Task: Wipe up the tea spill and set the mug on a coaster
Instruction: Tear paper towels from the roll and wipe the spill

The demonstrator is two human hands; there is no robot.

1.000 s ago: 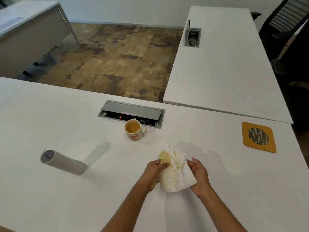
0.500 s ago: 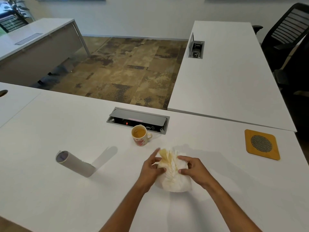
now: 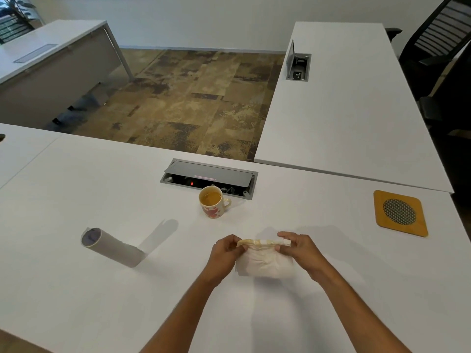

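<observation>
A tea-stained white paper towel lies folded on the white table, its yellowed edge turned up. My left hand pinches that edge at its left end and my right hand pinches it at the right end. A cream mug with red hearts, holding tea, stands on the table beyond my hands, beside the cable box. A wooden coaster with a dark mesh centre lies far to the right, with nothing on it.
A nearly bare paper towel roll lies on its side at the left. An open grey cable box sits behind the mug. A second white table joins at the right, with a black chair past it.
My hands have folded the towel flatter and drawn its stained edge out between them. The view has tilted up a little. Mug, roll and coaster have not moved.
</observation>
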